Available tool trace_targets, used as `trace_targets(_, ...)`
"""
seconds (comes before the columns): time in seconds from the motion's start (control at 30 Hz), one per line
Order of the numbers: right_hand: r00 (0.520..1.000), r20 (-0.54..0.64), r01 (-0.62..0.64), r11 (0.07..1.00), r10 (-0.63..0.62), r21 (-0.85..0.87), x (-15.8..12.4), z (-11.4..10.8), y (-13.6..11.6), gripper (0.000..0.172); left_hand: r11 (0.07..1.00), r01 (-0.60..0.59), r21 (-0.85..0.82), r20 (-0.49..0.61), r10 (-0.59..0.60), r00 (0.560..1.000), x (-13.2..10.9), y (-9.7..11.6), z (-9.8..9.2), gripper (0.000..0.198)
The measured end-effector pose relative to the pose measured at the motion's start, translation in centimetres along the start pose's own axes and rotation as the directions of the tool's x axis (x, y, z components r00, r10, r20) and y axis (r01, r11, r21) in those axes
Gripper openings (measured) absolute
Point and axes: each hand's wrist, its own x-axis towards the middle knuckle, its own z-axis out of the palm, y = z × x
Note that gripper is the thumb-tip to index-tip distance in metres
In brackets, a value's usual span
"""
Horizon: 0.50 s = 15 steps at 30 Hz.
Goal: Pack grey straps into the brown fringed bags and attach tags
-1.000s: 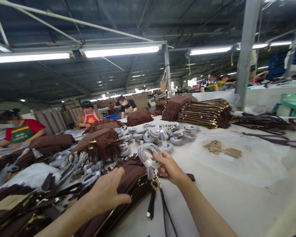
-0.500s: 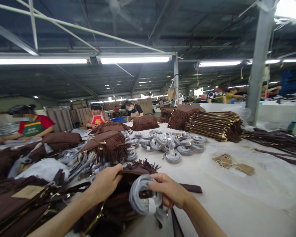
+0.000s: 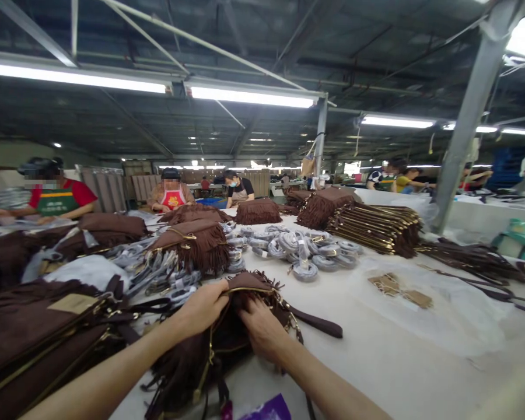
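Observation:
A brown fringed handbag (image 3: 179, 356) lies in front of me with its gold zipper undone and its mouth gaping. My left hand (image 3: 205, 305) pinches the bag's upper edge between thumb and fingers. Inside the opening is my right hand (image 3: 262, 328), its fingertips hidden by the bag, so whatever they hold is out of sight. A brown wrist strap (image 3: 317, 322) stretches out from the bag to the right. Below the bag, a purple packet (image 3: 269, 409) shows at the bottom edge of the view.
Wrapped coiled straps (image 3: 304, 251) are heaped beyond the bag. Brown bags (image 3: 30, 332) crowd the left side, and a gold-edged stack (image 3: 374, 226) stands at back right. Tan tags (image 3: 387, 284) lie on clear plastic sheeting (image 3: 446, 326). Several co-workers (image 3: 65, 195) are across the table.
My right hand has moved left and into the bag. The grey plastic-wrapped coiled strap it held is no longer visible there. The purple packet has come into view.

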Motion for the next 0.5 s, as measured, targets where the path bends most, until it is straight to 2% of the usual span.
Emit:
trace_targets(0.03,0.999,0.026,-0.019,0.993,0.022,-0.121,-0.9,0.0,0.2,0.059,1.0,0.005,-0.006,-0.003,-0.005,1.0,0.0,-0.2,0.0,0.014)
trace_targets(0.1,0.974,0.039,-0.214,0.959,0.224,-0.185,-2.2,-0.5,0.4,0.065,1.0,0.007,-0.011,-0.006,-0.007,1.0,-0.1,-0.3,0.1,0.013)
trace_targets(0.2,0.909,0.078,-0.373,0.884,0.409,-0.283,-2.9,-1.7,0.2,0.05,0.999,0.0,-0.032,-0.002,0.0,1.0,-0.3,0.0,0.3,0.012)
trace_targets(0.27,0.892,0.1,-0.391,0.863,0.441,-0.32,-2.5,-2.4,0.0,0.036,0.999,-0.001,-0.042,0.004,0.001,1.0,-0.3,0.3,0.4,0.013)
trace_targets(0.33,0.886,0.074,-0.408,0.845,0.458,-0.347,-1.8,-2.6,-0.1,0.029,0.999,0.0,-0.044,0.008,0.0,1.0,-0.2,0.5,0.4,0.013)
trace_targets(0.43,0.87,0.043,-0.441,0.814,0.491,-0.378,-0.8,-2.4,0.4,0.026,0.999,-0.002,-0.049,0.014,0.003,1.0,-0.2,0.5,0.3,0.012)
trace_targets(0.5,0.879,0.074,-0.417,0.833,0.472,-0.363,-0.4,-2.2,0.8,0.027,0.998,-0.004,-0.061,0.011,0.005,1.0,-0.3,0.3,0.3,0.011)
